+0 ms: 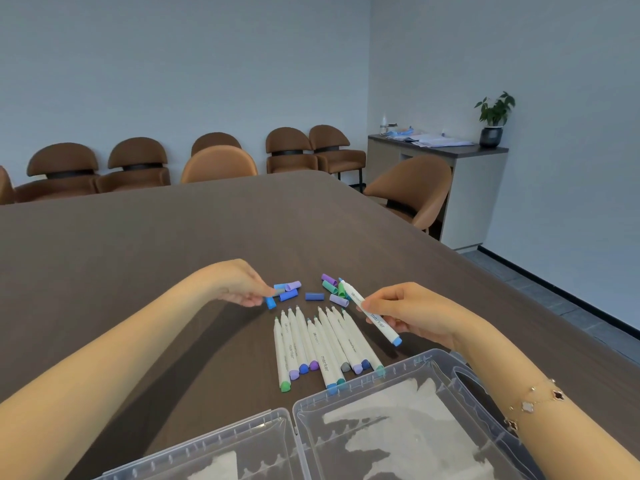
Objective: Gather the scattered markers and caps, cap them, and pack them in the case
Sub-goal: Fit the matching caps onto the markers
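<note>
Markers (322, 344) near case (398, 403) rim

I've got my right hand (412, 315) gripping an uncapped white marker (371, 313), my left hand (242, 284) pinching a blue cap (270, 302) beside the loose caps (330, 289); the clear case (398, 410) lies open nearest me.

One wide-angle view only, worn on the person's head; it looks forward and down over the bench (173, 237), close above both forearms; the far wall and chairs (138, 164) fill the upper half, edges bowed.
</note>
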Demonstrator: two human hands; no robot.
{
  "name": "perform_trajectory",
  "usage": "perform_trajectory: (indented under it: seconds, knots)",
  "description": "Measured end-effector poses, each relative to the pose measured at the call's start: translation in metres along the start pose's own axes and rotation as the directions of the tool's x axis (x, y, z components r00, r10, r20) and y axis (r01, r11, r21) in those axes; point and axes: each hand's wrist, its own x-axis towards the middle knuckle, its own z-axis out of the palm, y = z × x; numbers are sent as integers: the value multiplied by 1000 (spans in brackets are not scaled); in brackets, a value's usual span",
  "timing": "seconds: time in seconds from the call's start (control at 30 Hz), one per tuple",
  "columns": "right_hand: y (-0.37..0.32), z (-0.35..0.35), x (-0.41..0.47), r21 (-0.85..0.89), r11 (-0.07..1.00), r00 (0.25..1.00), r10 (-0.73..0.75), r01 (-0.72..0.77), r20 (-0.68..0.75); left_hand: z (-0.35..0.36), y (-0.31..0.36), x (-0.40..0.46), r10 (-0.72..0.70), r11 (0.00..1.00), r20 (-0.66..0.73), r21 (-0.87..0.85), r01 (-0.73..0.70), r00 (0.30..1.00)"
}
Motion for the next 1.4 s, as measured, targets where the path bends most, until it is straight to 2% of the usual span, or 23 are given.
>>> perform_trajectory:
  seconds: [0.17, 0.23, 0.33, 0.37, 0.43, 0.53, 0.8, 1.0, 1.2, 1.4]
  knots:
    - [1, -1, 1, -7, 1000, 1000, -3, 3, -9, 7, -4, 11, -41, 999, -28, -20, 40, 999]
    - [2, -2, 1, -11, 1000, 1000, -7, 6, -4, 4, -1, 17, -15, 1000, -98, 9, 16, 995]
    - [3, -4, 2, -17, 1000, 1000, -8, 8, -1, 1, 2, 30, 168, 969, -310, 227, -98, 936]
    - [3, -4, 2, -16, 1000, 1000, -7, 7, -2, 2, 2, 34, 251, 948, -328, 275, -162, 911]
    - [4, -4, 3, -14, 1000, 1000, -9, 9, -3, 6, 3, 42, 356, 901, -233, 344, -265, 905]
    - [4, -4, 3, -20, 1000, 1000, -5, 5, -6, 15, 2, 49, 351, 871, -82, 395, -293, 933]
    - [4, -3, 4, -12, 1000, 1000, -9, 9, -10, 17, 3, 42, 386, 841, 53, 391, -375, 921]
    - [5, -3, 4, -20, 1000, 1000, -9, 9, -8, 20, 3, 37, 471, 785, 151, 378, -491, 869]
    - [6, -2, 5, -32, 999, 1000, -17, 17, -2, 24, 0, 37, 514, 786, 81, 356, -506, 854]
    - [4, -1, 4, -76, 996, 999, -51, 50, -13, 24, 4, 25, 643, 742, -19, 264, -616, 766]
